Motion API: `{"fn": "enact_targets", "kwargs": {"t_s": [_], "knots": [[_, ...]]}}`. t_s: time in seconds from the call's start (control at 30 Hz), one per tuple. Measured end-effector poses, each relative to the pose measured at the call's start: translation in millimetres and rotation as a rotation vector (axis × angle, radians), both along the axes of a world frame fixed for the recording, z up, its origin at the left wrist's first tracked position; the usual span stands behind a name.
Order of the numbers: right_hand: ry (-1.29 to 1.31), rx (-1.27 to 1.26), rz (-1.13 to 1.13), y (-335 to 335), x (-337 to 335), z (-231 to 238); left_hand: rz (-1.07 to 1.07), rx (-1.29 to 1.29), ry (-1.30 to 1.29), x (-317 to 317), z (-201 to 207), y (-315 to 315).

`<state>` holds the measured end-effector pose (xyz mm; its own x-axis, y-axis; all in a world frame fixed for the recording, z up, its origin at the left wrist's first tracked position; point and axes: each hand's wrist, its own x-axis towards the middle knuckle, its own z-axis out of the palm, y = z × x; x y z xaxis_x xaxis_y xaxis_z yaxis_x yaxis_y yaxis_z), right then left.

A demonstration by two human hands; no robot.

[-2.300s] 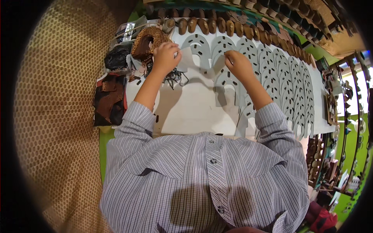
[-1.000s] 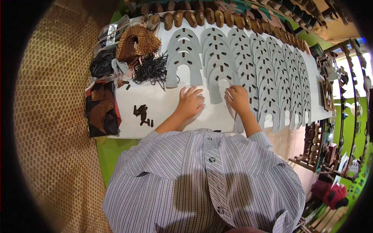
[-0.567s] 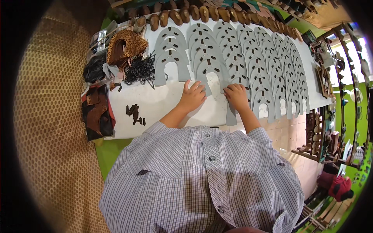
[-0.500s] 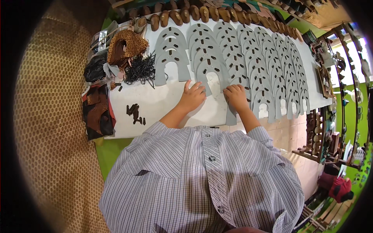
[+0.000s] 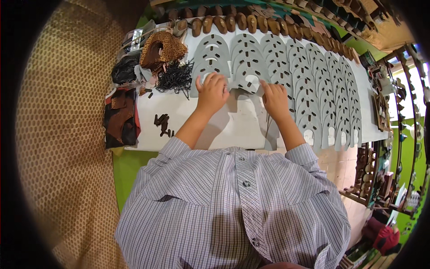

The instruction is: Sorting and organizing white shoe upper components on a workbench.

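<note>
A grey U-shaped piece, like a shoe upper with small dark brown patches, (image 5: pixel 240 80) lies at the front of its overlapping column, its near ends raised off the table. My left hand (image 5: pixel 212 93) has curled fingers at its left end, thumb side toward the piece, with the outer finger spread. At its right end, my right hand (image 5: pixel 275 99) pinches the edge between thumb and fingers. More grey uppers (image 5: pixel 309 101) lie overlapped in several columns to the right, and another column (image 5: pixel 209 54) is at the left. The fingertips' undersides are hidden.
Loose dark brown strips (image 5: pixel 163 123) lie on the white table (image 5: pixel 188 130). Black cords (image 5: pixel 174 80), leopard-print fabric (image 5: pixel 163 49) and dark scraps (image 5: pixel 122 119) crowd the left end. Brown shoe lasts (image 5: pixel 241 21) line the far edge. Racks (image 5: pixel 398 134) and a person in red (image 5: pixel 387 237) are at right.
Both hands have moved away from me, carrying the front grey upper up its column; its near ends have lifted. The whole view has shifted slightly.
</note>
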<state>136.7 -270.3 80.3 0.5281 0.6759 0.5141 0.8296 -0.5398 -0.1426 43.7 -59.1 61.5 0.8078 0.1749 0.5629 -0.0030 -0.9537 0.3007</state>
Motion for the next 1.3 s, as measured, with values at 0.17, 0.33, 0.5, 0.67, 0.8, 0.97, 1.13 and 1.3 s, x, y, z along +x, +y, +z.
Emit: {"fn": "enact_targets", "kwargs": {"t_s": [0.17, 0.33, 0.5, 0.67, 0.8, 0.97, 1.13, 1.3], "knots": [[0.027, 0.020, 0.044, 22.2, 1.9, 30.7, 0.059, -0.069, 0.029, -16.2, 32.2, 30.8], [0.137, 0.096, 0.134, 44.8, 3.4, 53.3, 0.076, -0.181, 0.042, -29.6, 55.3, 61.6], [0.170, 0.100, 0.198, 79.0, 16.4, 51.4, 0.122, -0.144, 0.027, -30.4, 55.2, 95.4], [0.021, 0.194, 0.274, 107.6, 18.8, 43.8, 0.143, -0.108, -0.072, -29.1, 48.9, 123.1], [-0.025, 0.108, 0.313, 111.8, 3.7, 5.5, 0.119, -0.058, -0.045, -46.4, 29.8, 121.8], [0.082, -0.092, 0.352, 97.8, -21.9, -41.0, 0.099, -0.121, 0.160, -83.6, -28.8, 106.5], [0.103, -0.113, 0.345, 89.4, -31.6, -52.5, 0.086, -0.196, 0.244, -104.6, -43.2, 92.8], [0.117, -0.109, 0.322, 83.1, -38.1, -50.9, 0.064, -0.209, 0.268, -105.6, -46.1, 86.1]]}}
